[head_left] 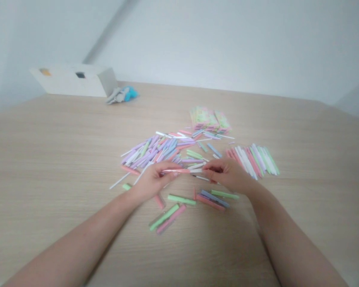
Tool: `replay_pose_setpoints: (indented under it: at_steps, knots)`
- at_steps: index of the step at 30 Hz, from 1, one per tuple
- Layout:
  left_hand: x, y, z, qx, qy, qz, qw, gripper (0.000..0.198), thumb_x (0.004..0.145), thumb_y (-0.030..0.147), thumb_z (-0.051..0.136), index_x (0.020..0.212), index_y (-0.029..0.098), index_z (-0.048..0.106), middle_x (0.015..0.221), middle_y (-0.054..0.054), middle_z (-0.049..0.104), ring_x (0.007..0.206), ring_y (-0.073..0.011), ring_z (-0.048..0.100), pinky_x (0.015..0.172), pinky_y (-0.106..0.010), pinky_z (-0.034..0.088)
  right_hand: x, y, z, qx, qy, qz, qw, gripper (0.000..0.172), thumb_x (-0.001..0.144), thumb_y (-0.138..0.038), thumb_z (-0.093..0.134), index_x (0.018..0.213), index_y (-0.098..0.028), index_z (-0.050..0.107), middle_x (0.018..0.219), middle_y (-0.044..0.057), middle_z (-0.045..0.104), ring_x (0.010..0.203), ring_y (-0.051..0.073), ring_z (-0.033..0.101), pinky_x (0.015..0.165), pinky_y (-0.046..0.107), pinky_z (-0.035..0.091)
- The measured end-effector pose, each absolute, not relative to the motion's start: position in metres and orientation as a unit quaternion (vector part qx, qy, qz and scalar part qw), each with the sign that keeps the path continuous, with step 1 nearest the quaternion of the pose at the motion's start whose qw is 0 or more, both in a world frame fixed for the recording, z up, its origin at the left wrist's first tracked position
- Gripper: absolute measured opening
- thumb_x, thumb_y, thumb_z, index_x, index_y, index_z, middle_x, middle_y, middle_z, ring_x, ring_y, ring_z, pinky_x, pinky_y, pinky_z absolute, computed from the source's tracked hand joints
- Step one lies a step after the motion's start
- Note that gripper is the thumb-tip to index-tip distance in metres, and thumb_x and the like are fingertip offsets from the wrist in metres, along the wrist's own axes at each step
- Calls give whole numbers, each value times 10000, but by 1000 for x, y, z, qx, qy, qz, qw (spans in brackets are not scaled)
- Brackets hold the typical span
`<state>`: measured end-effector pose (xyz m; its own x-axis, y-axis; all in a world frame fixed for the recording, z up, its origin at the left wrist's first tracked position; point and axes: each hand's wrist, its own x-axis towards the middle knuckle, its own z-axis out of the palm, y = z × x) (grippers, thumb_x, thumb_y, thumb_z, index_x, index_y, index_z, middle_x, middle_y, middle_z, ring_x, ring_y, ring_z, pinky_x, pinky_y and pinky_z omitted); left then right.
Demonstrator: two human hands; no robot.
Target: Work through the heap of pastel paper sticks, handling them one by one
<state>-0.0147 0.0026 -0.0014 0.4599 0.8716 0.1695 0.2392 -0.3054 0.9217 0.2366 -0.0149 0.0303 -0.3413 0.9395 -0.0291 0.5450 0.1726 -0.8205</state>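
Fingers (pixel 171 166) of the left hand (pixel 151 183) and right hand (pixel 227 175) pinch narrowly on a slim pink-and-white stick (pixel 176 170), its right end hidden among the right fingers, just in front of a blurred heap of pastel sticks (pixel 155 151) on the pale wood-grain worktop (pixel 48 159).

Tabletop (pixel 48 167): pale beige wood with fine lengthwise grain. Central pile of sticks (pixel 155 150): mainly lilac and pale blue. Right fan of sticks (pixel 253 161): pink, white, pale green. Held stick (pixel 175 170): pink. Rear packets (pixel 209 119): yellow-green, pink-edged.
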Motion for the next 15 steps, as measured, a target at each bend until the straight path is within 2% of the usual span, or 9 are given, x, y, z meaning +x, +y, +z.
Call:
replay_pose_setpoints:
  at_steps: [3,5,8,11,15]
  knots:
    - [-14,3,-4,685,406,372,476,300,807,369,627,1003,158,711,1021,-76,690,920,-204,604,811,-275,454,247,-13,38,-491,-704,449,248,262,846,-392,555,739,-158,606,578,0,614,510,104,555,511,218,423]
    - [-13,4,-8,630,406,394,532,301,791,364,651,1003,156,700,912,-57,689,802,-158,596,688,-222,452,250,-12,40,-477,-670,488,290,277,858,-432,534,759,-174,544,620,9,643,529,110,574,538,232,445]
    - [-10,3,-11,499,372,422,658,313,766,355,680,1009,157,674,712,-11,625,567,-78,509,464,-150,339,239,-13,35,-443,-622,552,334,229,848,-405,563,826,-196,475,729,28,684,635,135,623,613,262,468]
    - [-7,0,-7,424,336,404,737,303,751,288,696,1013,148,638,731,-14,600,515,-56,464,390,-131,275,214,-16,21,-402,-557,610,394,174,809,-301,618,848,-204,478,753,-1,656,678,129,611,666,275,467]
    - [-4,-5,-3,440,283,380,763,230,806,275,643,995,153,597,764,-17,581,474,-36,404,348,-113,258,184,-23,9,-347,-462,675,460,84,810,-244,583,879,-198,577,675,-35,536,590,85,488,568,214,400]
